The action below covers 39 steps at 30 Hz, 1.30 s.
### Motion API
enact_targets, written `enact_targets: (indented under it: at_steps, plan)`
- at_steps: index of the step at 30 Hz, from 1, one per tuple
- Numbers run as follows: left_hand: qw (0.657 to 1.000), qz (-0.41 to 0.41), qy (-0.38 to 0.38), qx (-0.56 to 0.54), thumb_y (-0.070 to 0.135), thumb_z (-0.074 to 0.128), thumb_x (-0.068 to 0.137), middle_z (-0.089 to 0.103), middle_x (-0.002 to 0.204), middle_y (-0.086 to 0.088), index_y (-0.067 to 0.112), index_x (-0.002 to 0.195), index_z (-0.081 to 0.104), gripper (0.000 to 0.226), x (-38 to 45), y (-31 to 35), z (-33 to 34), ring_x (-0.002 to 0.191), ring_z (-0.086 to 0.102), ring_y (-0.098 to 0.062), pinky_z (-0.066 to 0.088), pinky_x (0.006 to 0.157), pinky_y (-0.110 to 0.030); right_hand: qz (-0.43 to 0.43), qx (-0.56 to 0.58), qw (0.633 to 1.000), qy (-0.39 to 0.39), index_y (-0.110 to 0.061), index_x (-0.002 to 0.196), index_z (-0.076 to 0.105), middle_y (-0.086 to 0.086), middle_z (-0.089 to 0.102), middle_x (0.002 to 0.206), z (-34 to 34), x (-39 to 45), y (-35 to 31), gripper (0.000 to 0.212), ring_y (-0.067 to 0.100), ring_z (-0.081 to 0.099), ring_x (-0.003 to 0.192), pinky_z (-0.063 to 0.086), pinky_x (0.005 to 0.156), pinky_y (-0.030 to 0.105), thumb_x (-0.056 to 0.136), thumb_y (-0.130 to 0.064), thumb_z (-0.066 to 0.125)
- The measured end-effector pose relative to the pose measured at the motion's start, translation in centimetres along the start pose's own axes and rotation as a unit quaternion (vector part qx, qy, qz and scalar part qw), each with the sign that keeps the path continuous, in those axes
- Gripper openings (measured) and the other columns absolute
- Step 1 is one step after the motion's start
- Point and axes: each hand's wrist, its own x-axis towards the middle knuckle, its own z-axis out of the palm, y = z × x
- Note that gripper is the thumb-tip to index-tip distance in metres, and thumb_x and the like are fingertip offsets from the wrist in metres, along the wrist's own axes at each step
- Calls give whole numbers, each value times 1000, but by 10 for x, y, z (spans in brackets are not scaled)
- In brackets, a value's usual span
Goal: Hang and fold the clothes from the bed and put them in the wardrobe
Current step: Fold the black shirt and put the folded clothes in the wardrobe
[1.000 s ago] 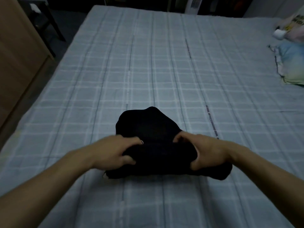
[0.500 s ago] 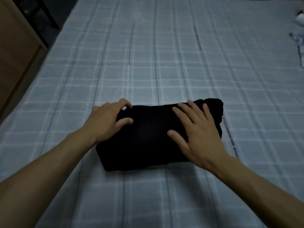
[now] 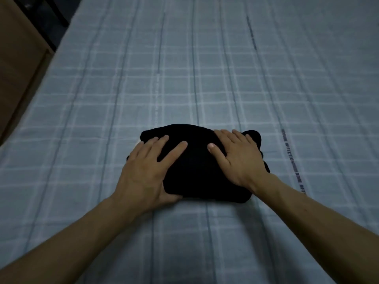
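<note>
A black garment [image 3: 196,167] lies folded into a compact bundle on the bed [image 3: 184,78], which is covered by a light blue checked sheet. My left hand [image 3: 149,171] lies flat on the bundle's left part with straight, spread fingers, its thumb along the near edge. My right hand [image 3: 238,156] presses flat on the right part, fingers pointing away from me. Both hands cover part of the fabric, and a small pale bit shows at the bundle's left edge.
A brown wooden panel [image 3: 18,64], perhaps the wardrobe, stands along the bed's left side. Dark floor and a dark furniture leg [image 3: 55,11] show at the top left. A printed stripe of lettering [image 3: 291,158] runs down the sheet right of the bundle.
A second ago both hands gripped the garment's near fold; they laid it over and now rest flat on top. The camera has tilted down and the pillows at right left the view.
</note>
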Motion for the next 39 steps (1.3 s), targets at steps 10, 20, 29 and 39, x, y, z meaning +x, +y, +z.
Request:
enact_targets:
  at_steps: [10,20,29,39]
  plan:
    - [1000,0,6,-12,80,57,53,42,151,-14,36,153,28,113,-2,-9,-4,135,43,-38,37,109,-55,-97,-17,986,133,-23,152,33,13,31,157,-14,-47,-15,76,30,24,147,16,119,51,90,-68,36]
    - [990,48,7,132,52,90,47,34,149,-28,30,156,5,140,8,34,-10,135,36,-43,23,116,-58,-60,-111,990,65,-17,154,19,23,35,150,11,-47,-5,130,39,37,137,31,111,56,48,-55,83]
    - [990,73,34,115,31,90,44,60,110,-19,26,146,33,117,26,23,-22,92,59,-35,46,88,-47,-54,-84,993,61,-22,147,32,13,55,135,-9,-41,-4,116,31,56,119,43,96,49,49,-49,87]
    - [989,59,97,91,37,89,40,64,101,-11,25,139,46,109,-35,37,-111,84,61,-29,50,77,-41,-106,-88,986,98,-23,145,35,5,58,131,-90,-92,-40,109,24,59,115,47,90,44,53,-49,87]
